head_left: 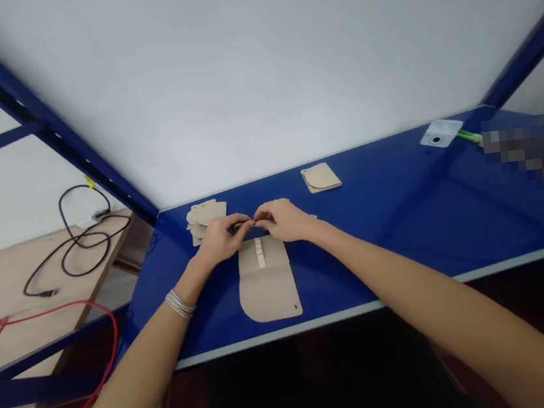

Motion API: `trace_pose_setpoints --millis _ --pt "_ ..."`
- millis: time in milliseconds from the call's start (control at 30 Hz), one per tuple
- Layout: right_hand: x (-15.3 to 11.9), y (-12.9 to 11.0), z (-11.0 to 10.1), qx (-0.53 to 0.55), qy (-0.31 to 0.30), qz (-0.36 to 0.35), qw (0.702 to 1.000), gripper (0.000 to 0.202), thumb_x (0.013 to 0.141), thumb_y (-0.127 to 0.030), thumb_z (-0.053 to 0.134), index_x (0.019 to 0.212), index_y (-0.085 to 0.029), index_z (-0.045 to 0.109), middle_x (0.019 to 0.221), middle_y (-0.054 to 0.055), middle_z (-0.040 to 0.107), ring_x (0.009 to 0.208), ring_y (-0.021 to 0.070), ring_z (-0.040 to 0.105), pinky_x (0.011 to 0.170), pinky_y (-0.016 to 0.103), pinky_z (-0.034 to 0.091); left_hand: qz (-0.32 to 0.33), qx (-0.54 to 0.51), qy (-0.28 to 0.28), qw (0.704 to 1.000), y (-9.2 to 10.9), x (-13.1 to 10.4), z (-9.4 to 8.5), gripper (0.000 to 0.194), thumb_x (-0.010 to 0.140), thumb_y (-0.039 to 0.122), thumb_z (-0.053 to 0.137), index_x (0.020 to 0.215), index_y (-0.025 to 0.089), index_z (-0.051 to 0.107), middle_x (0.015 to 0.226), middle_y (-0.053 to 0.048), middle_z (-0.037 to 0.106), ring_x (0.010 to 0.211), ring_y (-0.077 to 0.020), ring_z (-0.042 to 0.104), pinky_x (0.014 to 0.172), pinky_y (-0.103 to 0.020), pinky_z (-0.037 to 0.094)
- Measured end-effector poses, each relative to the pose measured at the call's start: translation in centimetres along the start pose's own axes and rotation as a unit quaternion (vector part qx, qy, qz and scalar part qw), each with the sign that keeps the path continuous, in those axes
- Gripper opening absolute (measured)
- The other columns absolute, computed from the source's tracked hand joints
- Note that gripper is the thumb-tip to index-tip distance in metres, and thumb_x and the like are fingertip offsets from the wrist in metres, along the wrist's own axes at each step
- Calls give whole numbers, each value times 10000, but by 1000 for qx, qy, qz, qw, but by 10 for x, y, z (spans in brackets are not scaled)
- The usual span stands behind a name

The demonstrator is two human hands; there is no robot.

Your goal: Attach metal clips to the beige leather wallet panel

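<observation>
My left hand (224, 237) and my right hand (281, 219) meet fingertip to fingertip above the blue table. Both are closed in a pinch around a small thin item, too small to make out. Just below them lies an opened beige folder-like piece (268, 294), with a crease across it, a rounded corner and a small dark mark near its lower right corner. A pale segmented strip (260, 252) runs down its upper half. Beyond my left hand is a loose pile of beige pieces (211, 211), partly hidden by that hand.
A folded beige piece (321, 177) lies toward the wall. Farther right are a whitish packet with a dark circle (441, 133) and green sticks (469, 136). A wooden bench (5, 280) at left carries a black cable (77, 239); a red cable (114, 327) hangs beside the table.
</observation>
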State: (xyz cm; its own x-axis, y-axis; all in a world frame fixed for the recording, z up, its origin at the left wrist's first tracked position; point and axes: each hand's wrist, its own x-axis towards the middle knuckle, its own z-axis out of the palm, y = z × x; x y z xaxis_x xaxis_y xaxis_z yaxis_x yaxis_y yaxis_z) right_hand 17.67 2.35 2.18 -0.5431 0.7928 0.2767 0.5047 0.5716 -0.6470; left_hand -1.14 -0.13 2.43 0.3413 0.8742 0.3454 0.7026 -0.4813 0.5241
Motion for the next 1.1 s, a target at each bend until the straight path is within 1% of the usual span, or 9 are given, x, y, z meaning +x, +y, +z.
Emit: trace_pose_setpoints --millis 100,200,300,400,500,667,833,967,1100 --pt "0 0 0 16 4 7 1000 165 814 -189 550 888 -155 693 856 62 710 769 151 636 681 237 456 -73 -137 -1 988 0 2 0 296 765 409 611 814 130 696 720 -59 690 523 -128 584 501 -239 446" --pt "1 0 2 39 25 8 999 159 810 -191 551 881 -155 689 841 54 709 744 142 628 662 236 451 -133 -267 13 954 -1 4 2 319 667 391 718 827 115 694 668 -57 676 533 -142 596 519 -257 471" --pt "2 0 6 70 62 15 995 155 810 -195 549 876 -147 681 826 48 708 700 129 616 656 238 454 -155 -342 51 925 -2 5 7 345 622 362 761 852 113 700 689 -58 680 604 -155 617 572 -268 488" --pt "3 0 12 96 100 17 990 156 808 -202 552 888 -143 673 837 48 710 707 126 618 672 239 458 -168 -372 89 908 0 4 13 336 634 362 756 847 106 708 756 -74 694 663 -158 627 620 -273 500" --pt "3 1 17 107 125 5 986 162 815 -198 543 897 -140 670 851 50 712 737 128 624 703 240 458 -165 -355 108 914 3 4 16 322 662 363 737 847 102 709 744 -71 695 675 -157 628 653 -281 515" --pt "3 1 20 102 119 1 988 181 829 -210 535 921 -152 679 876 44 715 764 137 628 715 246 458 -129 -283 125 942 5 4 13 297 678 382 714 804 114 703 685 -50 687 639 -160 630 648 -301 539" --pt "3 -1 16 97 79 12 992 212 845 -238 527 947 -163 698 913 48 716 822 150 639 754 250 466 -90 -201 109 969 0 2 9 287 721 389 669 813 119 696 715 -60 693 632 -158 631 631 -289 530" --pt "3 3 16 57 43 9 997 215 802 -234 586 974 -184 706 952 54 709 863 168 634 781 262 458 -63 -114 107 986 -1 2 5 266 740 383 646 795 126 689 742 -64 698 632 -143 620 595 -253 503" --pt "4 7 18 8 32 0 999 198 789 -252 603 935 -201 726 922 54 709 855 180 625 759 269 438 -74 -144 83 983 0 2 6 286 735 395 647 778 113 673 706 -68 686 615 -145 619 581 -253 509"
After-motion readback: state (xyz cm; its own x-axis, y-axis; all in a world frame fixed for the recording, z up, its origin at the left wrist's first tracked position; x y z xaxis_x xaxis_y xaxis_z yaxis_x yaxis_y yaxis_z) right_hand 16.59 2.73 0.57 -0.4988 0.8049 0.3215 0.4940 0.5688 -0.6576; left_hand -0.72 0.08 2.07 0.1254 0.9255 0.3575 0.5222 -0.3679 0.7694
